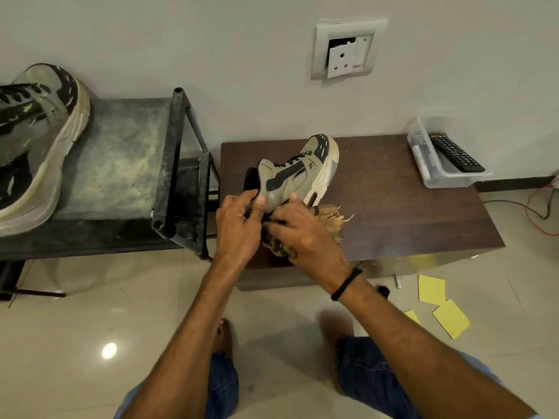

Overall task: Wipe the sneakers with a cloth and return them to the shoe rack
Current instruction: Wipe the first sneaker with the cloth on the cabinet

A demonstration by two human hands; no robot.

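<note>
Shoe rack (121,164) stands left of my grip; its top shelf carries the second sneaker (33,140), well apart from both hands. The low brown table (393,207) lies under and beyond the grip. The sneaker in work (299,173) is on it, tipped up, toe pointing away from me and heel at my hands. Left hand (239,225): thumb and fingers pinch the heel collar, closed tight on it. Right hand (302,234): fingers curled round a bunched tan cloth (331,217), pressing it to the heel; loose cloth spills out right of my knuckles. Judgement: wiping step, heel end, toe not yet reached. Method note: hold the collar pinch firm so the shoe cannot skid, stroke short along the pale midsole, refold to a clean face, and turn the shoe with the left hand, not the cloth hand.
</note>
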